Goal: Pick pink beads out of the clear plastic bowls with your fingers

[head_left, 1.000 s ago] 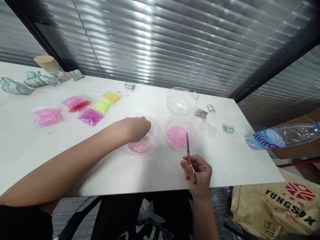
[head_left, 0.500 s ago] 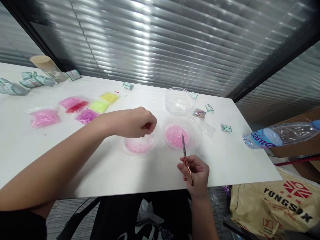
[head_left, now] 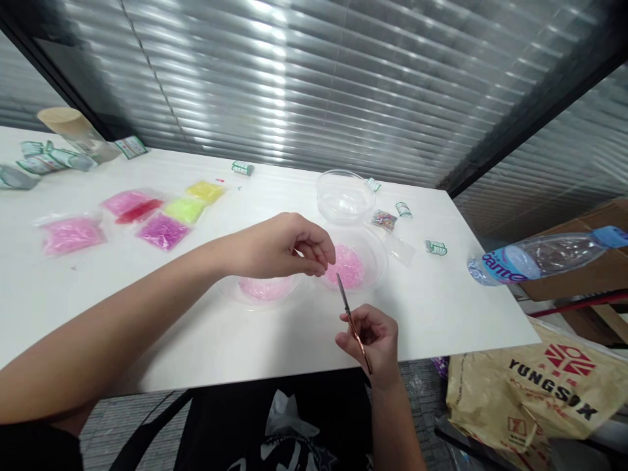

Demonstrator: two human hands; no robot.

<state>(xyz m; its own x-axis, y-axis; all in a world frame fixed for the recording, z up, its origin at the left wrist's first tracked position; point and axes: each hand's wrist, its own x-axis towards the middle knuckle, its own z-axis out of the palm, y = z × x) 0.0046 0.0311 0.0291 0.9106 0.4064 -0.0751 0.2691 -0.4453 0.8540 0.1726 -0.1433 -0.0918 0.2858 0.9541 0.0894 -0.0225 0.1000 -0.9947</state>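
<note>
My right hand (head_left: 380, 340) is closed on a pair of scissors (head_left: 345, 302) with copper-coloured handles. Their dark blades look nearly closed and point up over the near side of a clear plastic bowl (head_left: 377, 261) with pink bits (head_left: 347, 265) in it. My left hand (head_left: 301, 247) is pinched above that bowl's left edge, close to the scissor tips. Whatever lies between its fingertips is too small to make out. Under my left wrist sits another clear bowl (head_left: 255, 305) containing pink strands, partly hidden by the hand.
A third clear bowl (head_left: 346, 196) stands behind. Small bags of pink, purple (head_left: 163, 230), green and yellow (head_left: 205, 191) material lie to the left. A multicoloured bead packet (head_left: 384, 220) and a clear bag (head_left: 398, 248) lie right. A water bottle (head_left: 544, 258) is at the right edge.
My left hand has moved right, from above the left bowl to the right bowl's edge. The scissors have shifted slightly left and tilted. The view has turned a little to the right.
</note>
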